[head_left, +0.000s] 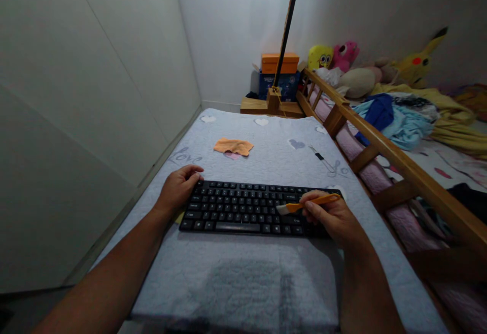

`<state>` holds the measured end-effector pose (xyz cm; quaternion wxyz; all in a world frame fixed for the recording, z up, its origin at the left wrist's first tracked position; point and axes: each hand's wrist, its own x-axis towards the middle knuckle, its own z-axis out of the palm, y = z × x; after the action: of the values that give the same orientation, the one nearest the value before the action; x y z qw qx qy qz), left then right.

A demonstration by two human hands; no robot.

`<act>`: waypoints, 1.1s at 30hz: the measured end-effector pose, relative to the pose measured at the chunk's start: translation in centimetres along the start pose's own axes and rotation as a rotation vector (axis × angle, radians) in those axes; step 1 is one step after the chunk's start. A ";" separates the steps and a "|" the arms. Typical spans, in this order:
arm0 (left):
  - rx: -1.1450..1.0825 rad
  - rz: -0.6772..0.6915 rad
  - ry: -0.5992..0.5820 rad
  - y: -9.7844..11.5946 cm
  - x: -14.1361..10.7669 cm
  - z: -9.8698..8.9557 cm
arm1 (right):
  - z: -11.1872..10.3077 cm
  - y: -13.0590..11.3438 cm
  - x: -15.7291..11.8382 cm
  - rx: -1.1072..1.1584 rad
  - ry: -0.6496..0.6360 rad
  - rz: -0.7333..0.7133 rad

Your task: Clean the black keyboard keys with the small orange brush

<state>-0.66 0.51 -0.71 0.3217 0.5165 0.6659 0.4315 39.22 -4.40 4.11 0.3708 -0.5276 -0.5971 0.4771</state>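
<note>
A black keyboard (243, 209) lies lengthwise across the cloth-covered table. At its upper left corner, my left hand (180, 187) grips the edge, thumb and fingers close together. My right hand (331, 214) is closed around the orange handle of a small brush (294, 207), held over the right part of the keyboard. The brush's pale bristles point left and meet the keys near the enter area. Part of the number pad is hidden under my right hand. Beyond the keyboard lies a crumpled orange cloth (233, 146).
A thin tool with a black band (319, 156) lies at the table's right. A wooden bed rail (380, 151) runs along that side, with clothes and plush toys behind it. White cabinet doors (95, 95) stand left. A dark pole (288, 24) rises beside boxes (279, 63) at the back.
</note>
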 end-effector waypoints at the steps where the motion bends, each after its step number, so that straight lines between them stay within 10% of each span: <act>1: 0.000 -0.002 0.001 0.0 0.0 0.0 | 0.0 0.1 0.0 -0.007 -0.001 -0.003; 13: -0.004 0.016 0.019 -0.1 0.0 -0.1 | -0.4 1.0 0.5 -0.294 0.376 -0.186; 33: 0.048 0.054 0.029 0.0 0.2 -0.7 | 2.2 0.2 0.9 -0.085 0.169 -0.094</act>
<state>-1.30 0.56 -0.46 0.2876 0.5355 0.6666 0.4314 37.03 -3.95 3.28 0.4192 -0.5527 -0.6074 0.3871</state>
